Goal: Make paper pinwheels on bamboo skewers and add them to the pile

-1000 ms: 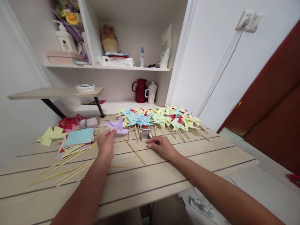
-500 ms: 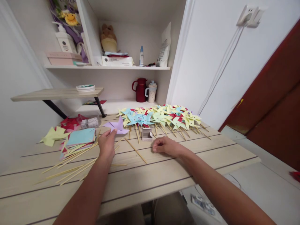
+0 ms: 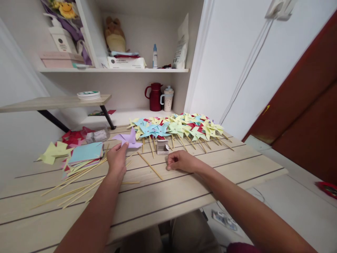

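Observation:
My left hand (image 3: 116, 160) rests on the wooden table (image 3: 184, 189) and pinches the near edge of a purple paper pinwheel (image 3: 128, 139). My right hand (image 3: 180, 161) lies on the table with its fingers curled together in a pinch, just below a small white box (image 3: 162, 147); what it holds is too small to make out. A loose wooden stick (image 3: 150, 166) lies between the two hands.
A row of finished paper pinwheels (image 3: 179, 129) on sticks lies along the table's far side. A stack of coloured paper squares (image 3: 84, 154) and several loose sticks (image 3: 76, 189) sit at the left. A red jug (image 3: 154, 96) and a cup (image 3: 167, 98) stand on the back ledge.
My right hand has drawn back from the small box and closed its fingers into a pinch. My left hand has stayed on the purple pinwheel. The camera has tilted slightly.

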The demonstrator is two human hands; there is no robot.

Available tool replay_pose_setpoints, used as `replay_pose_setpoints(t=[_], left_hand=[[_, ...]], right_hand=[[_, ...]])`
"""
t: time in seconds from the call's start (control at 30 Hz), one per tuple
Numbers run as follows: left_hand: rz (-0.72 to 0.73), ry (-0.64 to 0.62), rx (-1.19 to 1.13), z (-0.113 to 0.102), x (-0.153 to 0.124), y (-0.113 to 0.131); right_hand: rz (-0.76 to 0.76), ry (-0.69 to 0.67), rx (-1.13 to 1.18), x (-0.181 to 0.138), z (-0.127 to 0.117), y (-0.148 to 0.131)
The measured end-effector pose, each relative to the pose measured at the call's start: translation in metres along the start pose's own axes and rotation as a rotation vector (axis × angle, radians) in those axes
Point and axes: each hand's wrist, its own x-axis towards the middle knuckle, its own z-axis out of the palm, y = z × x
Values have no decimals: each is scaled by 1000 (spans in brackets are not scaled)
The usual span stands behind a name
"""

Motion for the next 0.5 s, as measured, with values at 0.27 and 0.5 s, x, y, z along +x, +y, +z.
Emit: replay_pose_setpoints(t=[0.27, 0.5], left_hand=[[5, -4, 2, -1, 1, -1], [10, 13, 9, 1, -1, 2]], right_hand=[[-30, 45, -48, 0, 2, -2], [-49, 110, -125, -1, 4, -4]])
